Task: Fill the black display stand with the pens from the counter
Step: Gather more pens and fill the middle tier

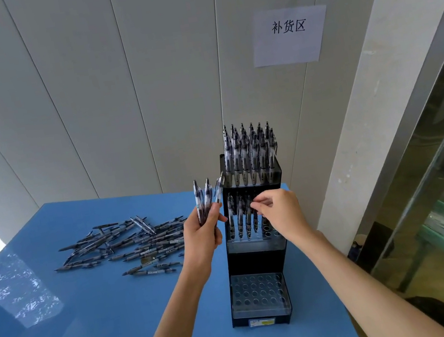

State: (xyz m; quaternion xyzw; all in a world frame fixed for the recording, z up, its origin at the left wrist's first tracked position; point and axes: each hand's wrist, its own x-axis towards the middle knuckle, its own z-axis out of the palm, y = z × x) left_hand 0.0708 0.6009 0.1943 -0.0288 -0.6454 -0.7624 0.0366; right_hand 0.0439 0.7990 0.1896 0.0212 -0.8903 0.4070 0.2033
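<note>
Black stand sits right of my left hand, which grips 3 upright pens; my right hand, nearer, pinches 1 pen at the middle tier.

A single wide-angle view from the person's head looks forward and down over the blue glossy worktop, close enough that both forearms reach in from the lower edge; the tall black tiered display stand sits near centre, pale panelled wall straight ahead, verticals bowed toward the frame edges
</note>
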